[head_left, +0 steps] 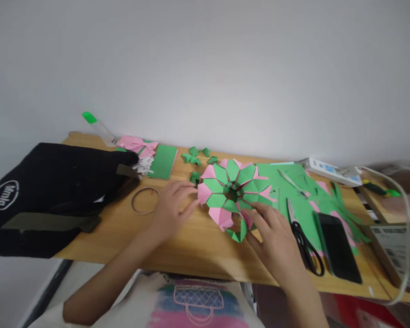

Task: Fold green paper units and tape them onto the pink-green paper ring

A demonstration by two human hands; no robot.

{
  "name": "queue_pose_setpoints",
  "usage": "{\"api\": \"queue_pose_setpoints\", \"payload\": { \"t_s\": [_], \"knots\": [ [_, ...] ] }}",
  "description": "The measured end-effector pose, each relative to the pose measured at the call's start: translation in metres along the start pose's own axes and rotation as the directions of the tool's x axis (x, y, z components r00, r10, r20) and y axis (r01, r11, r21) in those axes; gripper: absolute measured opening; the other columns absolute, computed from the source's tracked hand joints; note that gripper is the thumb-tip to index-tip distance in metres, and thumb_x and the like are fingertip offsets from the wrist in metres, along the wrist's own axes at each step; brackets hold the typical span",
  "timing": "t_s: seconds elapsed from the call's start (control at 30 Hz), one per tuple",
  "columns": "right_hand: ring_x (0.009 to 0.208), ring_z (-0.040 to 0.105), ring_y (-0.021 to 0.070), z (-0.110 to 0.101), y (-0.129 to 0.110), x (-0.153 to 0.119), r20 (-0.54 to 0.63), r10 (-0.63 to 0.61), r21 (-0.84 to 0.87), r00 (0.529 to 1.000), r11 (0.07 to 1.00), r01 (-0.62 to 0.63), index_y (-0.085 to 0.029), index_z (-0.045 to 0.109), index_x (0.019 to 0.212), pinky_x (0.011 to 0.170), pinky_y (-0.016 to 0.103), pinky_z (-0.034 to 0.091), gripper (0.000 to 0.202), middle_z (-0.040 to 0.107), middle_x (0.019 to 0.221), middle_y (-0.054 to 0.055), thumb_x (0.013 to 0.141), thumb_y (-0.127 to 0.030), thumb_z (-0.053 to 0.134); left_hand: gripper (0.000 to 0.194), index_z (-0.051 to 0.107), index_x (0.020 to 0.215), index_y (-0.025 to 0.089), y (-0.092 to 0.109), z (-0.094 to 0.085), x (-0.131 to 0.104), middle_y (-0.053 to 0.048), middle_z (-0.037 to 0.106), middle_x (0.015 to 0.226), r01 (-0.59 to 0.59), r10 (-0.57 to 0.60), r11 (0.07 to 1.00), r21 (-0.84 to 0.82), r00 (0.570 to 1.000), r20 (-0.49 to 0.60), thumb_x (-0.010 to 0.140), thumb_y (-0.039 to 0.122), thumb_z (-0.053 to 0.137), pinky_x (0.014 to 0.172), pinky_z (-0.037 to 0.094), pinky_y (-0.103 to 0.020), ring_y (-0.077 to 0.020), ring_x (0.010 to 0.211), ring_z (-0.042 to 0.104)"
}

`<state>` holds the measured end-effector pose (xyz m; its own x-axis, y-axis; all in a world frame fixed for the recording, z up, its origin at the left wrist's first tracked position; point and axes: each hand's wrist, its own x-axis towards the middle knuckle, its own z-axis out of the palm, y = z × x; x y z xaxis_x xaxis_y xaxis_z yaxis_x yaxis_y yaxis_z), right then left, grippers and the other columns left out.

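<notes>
A ring-shaped origami flower (pixel 231 171) made of folded green and pink paper stands over the middle of the wooden table, with a round hole at its centre. My right hand (pixel 273 232) pinches its lower right side, by a pink piece and a green folded piece (pixel 238 236) at the near edge. My left hand (pixel 172 207) is at the flower's left side with fingers and thumb apart, fingertips close to a pink petal; I cannot tell whether they touch it. Several small green folded pieces (pixel 191 158) lie behind the flower.
A thin ring (pixel 145 200) lies left of my left hand, near a black bag (pixel 54 196). Green paper (pixel 164 161) and white scraps (pixel 144 166) sit behind. Black-handled scissors (pixel 305 246), a phone (pixel 340 248), cut paper and a power strip (pixel 331 171) are at right.
</notes>
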<state>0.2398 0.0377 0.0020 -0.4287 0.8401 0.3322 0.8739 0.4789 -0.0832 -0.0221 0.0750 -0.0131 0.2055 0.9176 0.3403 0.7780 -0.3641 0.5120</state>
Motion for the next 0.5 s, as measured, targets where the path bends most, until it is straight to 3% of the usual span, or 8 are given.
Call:
{"api": "queue_pose_setpoints", "payload": {
  "t_s": [0.13, 0.27, 0.37, 0.5],
  "knots": [
    [0.113, 0.060, 0.0330, 0.000, -0.004, -0.011, -0.024, 0.014, 0.016, 1.000, 1.000, -0.014, -0.024, 0.049, 0.128, 0.087, 0.051, 0.055, 0.044, 0.055, 0.131, 0.016, 0.085, -0.011, 0.052, 0.021, 0.068, 0.091, 0.019, -0.052, -0.024, -0.020, -0.014, 0.066, 0.104, 0.195, -0.192, 0.973, 0.123, 0.981, -0.029, 0.087, 0.031, 0.051, 0.092, 0.046, -0.051, -0.0339, 0.103, 0.059],
    [0.124, 0.054, 0.0317, -0.014, -0.016, -0.025, -0.037, 0.064, 0.209, 0.997, 0.976, -0.055, -0.028, 0.045, 0.134, 0.095, 0.052, 0.052, 0.049, 0.053, 0.134, 0.014, 0.087, -0.013, 0.051, 0.017, 0.068, 0.081, 0.023, -0.084, -0.037, -0.039, -0.010, 0.067, 0.091, 0.263, -0.275, 0.952, 0.155, 0.960, 0.059, 0.081, 0.036, 0.057, 0.084, 0.048, -0.047, -0.0320, 0.092, 0.060],
    [0.120, 0.058, 0.0278, -0.025, -0.032, -0.036, -0.084, 0.097, 0.417, 0.992, 0.908, -0.053, -0.030, 0.053, 0.125, 0.094, 0.048, 0.053, 0.041, 0.056, 0.127, 0.012, 0.088, -0.012, 0.052, 0.017, 0.065, 0.075, 0.021, -0.085, -0.036, -0.051, -0.011, 0.068, 0.087, 0.240, -0.254, 0.966, 0.099, 0.955, 0.157, 0.080, 0.034, 0.056, 0.080, 0.049, -0.044, -0.0302, 0.087, 0.061],
    [0.111, 0.065, 0.0226, -0.025, -0.059, -0.038, -0.020, 0.040, 0.627, 0.999, 0.779, -0.019, -0.029, 0.058, 0.118, 0.088, 0.037, 0.057, 0.033, 0.065, 0.115, 0.008, 0.089, -0.013, 0.053, 0.023, 0.065, 0.079, 0.020, -0.059, -0.037, -0.060, -0.008, 0.071, 0.082, 0.186, -0.155, 0.979, -0.080, 0.943, 0.296, 0.087, 0.033, 0.048, 0.073, 0.052, -0.037, -0.0242, 0.079, 0.066]
  ]
}}
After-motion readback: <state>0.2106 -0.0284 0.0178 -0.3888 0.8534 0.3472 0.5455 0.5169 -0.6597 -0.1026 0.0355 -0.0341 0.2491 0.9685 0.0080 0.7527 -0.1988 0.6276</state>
